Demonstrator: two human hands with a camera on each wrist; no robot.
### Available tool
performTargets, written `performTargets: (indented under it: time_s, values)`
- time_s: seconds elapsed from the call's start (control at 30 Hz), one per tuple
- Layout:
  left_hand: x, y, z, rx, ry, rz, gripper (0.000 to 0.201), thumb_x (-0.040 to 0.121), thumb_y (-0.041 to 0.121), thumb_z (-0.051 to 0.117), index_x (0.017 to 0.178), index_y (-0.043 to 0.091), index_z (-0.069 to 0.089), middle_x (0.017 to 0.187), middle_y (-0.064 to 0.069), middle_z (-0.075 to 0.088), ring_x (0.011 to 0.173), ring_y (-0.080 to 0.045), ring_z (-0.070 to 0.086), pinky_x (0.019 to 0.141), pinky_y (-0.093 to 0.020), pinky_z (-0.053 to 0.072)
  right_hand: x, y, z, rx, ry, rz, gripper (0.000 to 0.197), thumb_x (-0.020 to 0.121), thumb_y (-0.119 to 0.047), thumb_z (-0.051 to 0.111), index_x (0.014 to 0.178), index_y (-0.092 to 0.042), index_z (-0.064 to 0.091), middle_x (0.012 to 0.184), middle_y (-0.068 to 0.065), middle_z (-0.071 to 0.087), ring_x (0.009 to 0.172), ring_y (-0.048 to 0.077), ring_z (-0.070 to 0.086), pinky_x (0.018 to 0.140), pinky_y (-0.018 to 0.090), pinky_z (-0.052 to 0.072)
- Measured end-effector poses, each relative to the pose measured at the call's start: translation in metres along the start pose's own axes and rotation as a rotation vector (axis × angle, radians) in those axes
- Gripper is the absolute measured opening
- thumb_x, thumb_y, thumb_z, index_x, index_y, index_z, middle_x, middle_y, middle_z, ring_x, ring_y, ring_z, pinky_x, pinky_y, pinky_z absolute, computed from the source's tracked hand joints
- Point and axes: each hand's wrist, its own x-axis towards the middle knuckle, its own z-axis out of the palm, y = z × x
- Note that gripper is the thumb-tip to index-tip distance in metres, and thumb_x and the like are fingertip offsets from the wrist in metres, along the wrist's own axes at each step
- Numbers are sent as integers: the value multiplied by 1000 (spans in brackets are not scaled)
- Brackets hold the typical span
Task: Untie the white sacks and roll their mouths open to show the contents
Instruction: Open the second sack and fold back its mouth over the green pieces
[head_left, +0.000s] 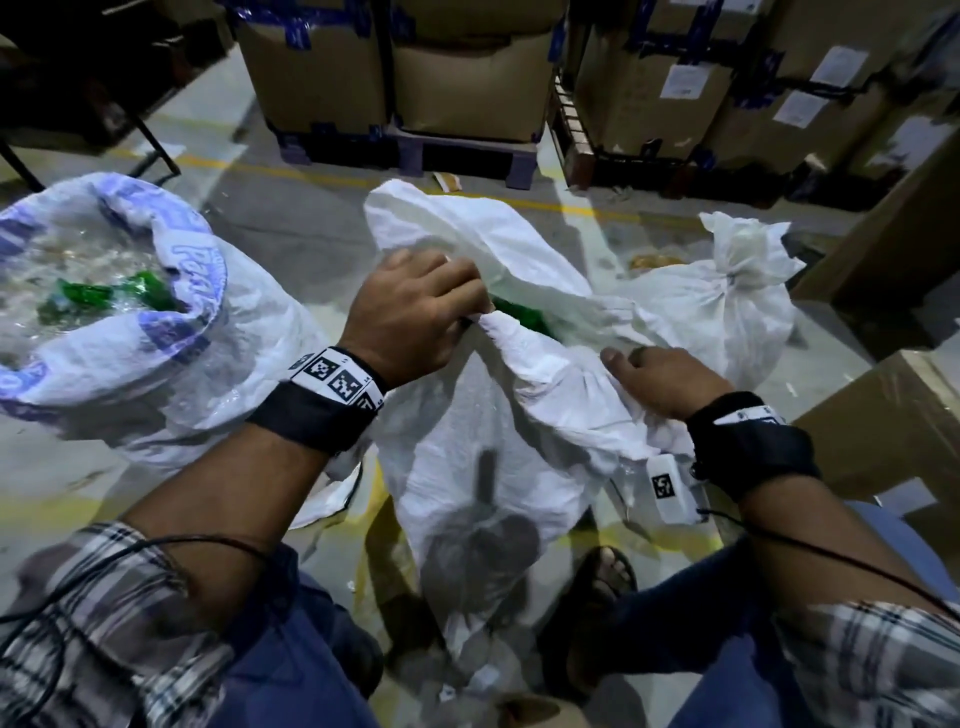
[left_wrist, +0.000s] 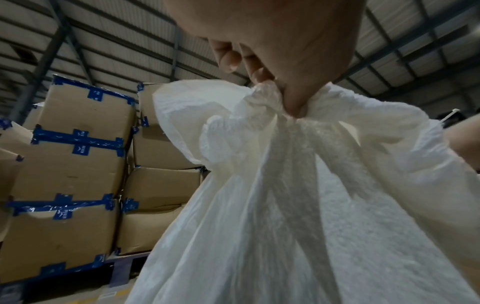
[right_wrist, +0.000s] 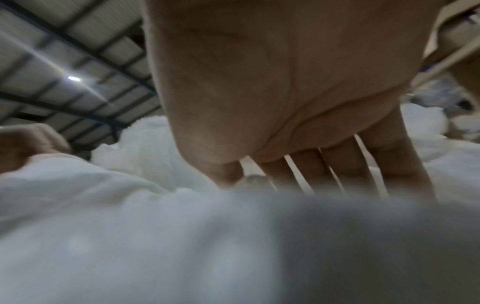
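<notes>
A white woven sack (head_left: 467, 467) stands between my knees, its mouth partly open, with something green (head_left: 519, 317) showing inside. My left hand (head_left: 475, 312) pinches a gathered bit of the mouth's edge, and the left wrist view shows thumb and fingers closed on that bunched cloth (left_wrist: 275, 98). My right hand (head_left: 628, 358) lies on the rolled rim at the right, fingers (right_wrist: 345, 168) straight and spread, their tips hidden behind the cloth. At the left, a second sack (head_left: 130, 332) has its blue-printed mouth rolled open over clear plastic and green pieces. At the right, a third sack (head_left: 727, 312) is tied shut.
Taped cardboard boxes (head_left: 395, 67) on pallets line the back, and more boxes (head_left: 883, 415) stand close at the right. Dark metal legs (head_left: 156, 145) stand at the back left. My sandalled foot (head_left: 602, 577) is beside the middle sack, on the concrete floor.
</notes>
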Motion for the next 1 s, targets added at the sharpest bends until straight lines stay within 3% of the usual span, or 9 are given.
performTargets:
  time_s: [0.07,0.17,0.23,0.33,0.53,0.7,0.77,0.87,1.0]
  values:
    - [1,-2,-1,31,81,-1,10,92,16,60,88,19,69,96,-1,69,78,-29,60,71,-38,44,-10,-7,-10,-83,256,-102,47,97,-54,46,96,-12,68,108,19,69,104,36,63,81,37,48]
    - [6,-5,-7,81,188,-37,18,97,20,58,82,17,68,91,-2,69,72,-30,59,67,-38,41,-39,-25,-27,86,651,-491,35,91,-52,59,100,-20,68,97,3,70,91,27,65,73,37,53]
    - [9,-7,-11,94,235,-82,20,97,18,56,81,17,68,90,-3,68,71,-31,59,66,-40,41,-56,-44,-27,216,535,-679,51,85,-63,66,114,-22,66,108,-2,69,98,18,63,80,35,53]
    - [10,-12,-13,76,269,-136,18,97,18,58,82,16,68,90,-4,68,72,-32,62,66,-41,42,-60,-62,-8,-68,418,-634,75,78,-64,73,134,-18,56,126,3,62,111,25,58,88,38,49]
    - [2,-19,-6,91,214,-209,8,90,14,61,84,15,66,92,-3,68,73,-33,63,65,-41,44,-36,-58,-9,-120,534,-585,31,86,-33,67,107,-12,62,102,12,62,97,37,60,79,42,45]
    - [-6,-26,0,52,175,-334,5,84,16,63,89,15,64,93,-4,64,75,-32,59,66,-40,45,-45,-65,6,-151,473,-555,89,69,-86,57,128,-20,51,115,4,60,107,27,53,90,42,44]
    - [-8,-28,1,63,156,-319,6,84,16,61,89,15,63,93,-5,64,74,-33,59,66,-41,45,-48,-72,15,-283,491,-516,75,71,-69,68,121,-16,51,111,7,60,105,31,52,86,42,38]
    - [-9,-31,2,96,127,-322,5,85,19,58,88,17,62,91,-4,63,71,-33,57,66,-41,44,-48,-76,12,-366,641,-579,25,81,-15,65,103,-11,54,93,12,60,95,34,52,76,42,40]
    - [-18,-49,-1,165,95,-410,4,86,21,60,88,20,57,92,-4,61,73,-34,55,69,-40,41,-46,-55,-9,-332,983,-755,11,90,-5,53,91,-12,61,85,11,60,91,35,58,68,42,42]
